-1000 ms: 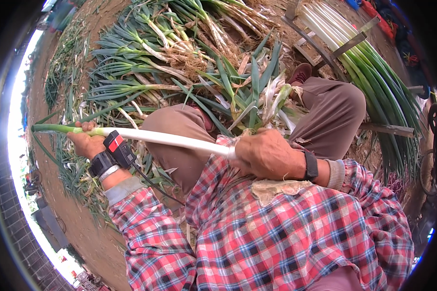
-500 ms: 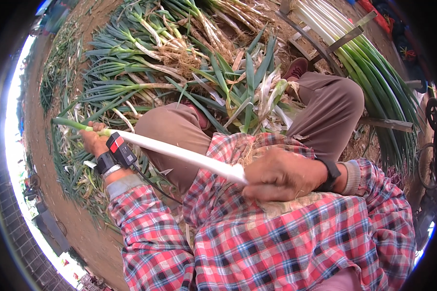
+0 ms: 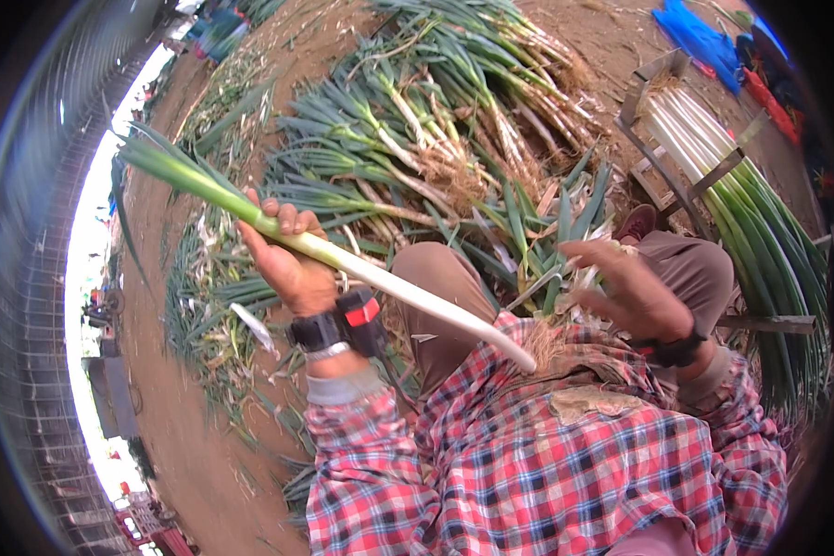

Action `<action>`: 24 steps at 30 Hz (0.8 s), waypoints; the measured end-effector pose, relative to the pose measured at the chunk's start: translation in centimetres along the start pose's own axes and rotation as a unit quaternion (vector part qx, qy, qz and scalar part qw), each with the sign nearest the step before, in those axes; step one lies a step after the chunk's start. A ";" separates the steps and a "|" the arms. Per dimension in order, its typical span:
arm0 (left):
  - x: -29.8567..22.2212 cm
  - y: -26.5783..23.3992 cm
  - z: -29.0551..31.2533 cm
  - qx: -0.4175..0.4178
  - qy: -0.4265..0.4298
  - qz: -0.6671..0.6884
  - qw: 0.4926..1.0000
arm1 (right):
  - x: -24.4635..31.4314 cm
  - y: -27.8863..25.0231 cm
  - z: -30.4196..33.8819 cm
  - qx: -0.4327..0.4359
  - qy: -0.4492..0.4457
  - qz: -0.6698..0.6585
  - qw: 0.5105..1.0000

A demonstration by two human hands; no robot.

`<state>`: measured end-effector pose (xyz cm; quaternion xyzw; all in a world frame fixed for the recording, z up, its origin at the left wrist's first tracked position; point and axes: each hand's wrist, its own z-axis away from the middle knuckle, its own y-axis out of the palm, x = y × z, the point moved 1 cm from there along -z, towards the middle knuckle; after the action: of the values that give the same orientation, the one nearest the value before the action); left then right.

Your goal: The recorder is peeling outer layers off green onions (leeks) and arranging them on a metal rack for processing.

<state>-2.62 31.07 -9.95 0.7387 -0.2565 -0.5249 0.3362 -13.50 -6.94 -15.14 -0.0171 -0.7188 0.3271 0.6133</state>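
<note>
While one left hand [image 3: 294, 271] around one leek [image 3: 408, 293], one right hand [image 3: 635, 289], blurred, loosely spread.

Red-white-blue plaid shirt [image 3: 565, 473], grey cuffs [image 3: 345, 387]. Behind left hand [image 3: 292, 264]: black strap [image 3: 315, 331], silver band [image 3: 328, 352], black box [image 3: 361, 315] with red marking, dark cable [image 3: 396, 375]. Behind right hand [image 3: 635, 292]: black wristband [image 3: 672, 351]. Between hands: brown trousers [image 3: 442, 278].

The left hand [image 3: 292, 264] grips a long leek [image 3: 408, 295] where white turns green, its rooted end slanting over the plaid shirt [image 3: 565, 459]. The right hand [image 3: 635, 289] — blurred, fingers extended — holds nothing. Beyond lie heaped leeks [image 3: 417, 139] and, rightward, a bundle [image 3: 746, 218] in a rack [image 3: 719, 172].
</note>
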 end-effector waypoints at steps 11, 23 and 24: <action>10.8 14.9 0.8 0.169 -0.057 -0.128 0.976 | 0.7 3.1 0.1 -0.165 0.005 -0.215 0.963; 27.2 15.0 -2.3 0.236 0.425 -0.680 0.548 | -1.5 -2.6 6.2 -0.517 0.012 0.091 0.851; 27.7 16.7 -1.4 0.248 0.417 -0.685 0.543 | -0.2 -3.0 6.8 -0.532 0.023 0.101 0.840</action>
<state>7.10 0.38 -13.52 0.8792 0.3768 -0.1441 -0.2536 -18.43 -12.45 -14.08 -0.4207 -0.7624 -0.0465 0.4896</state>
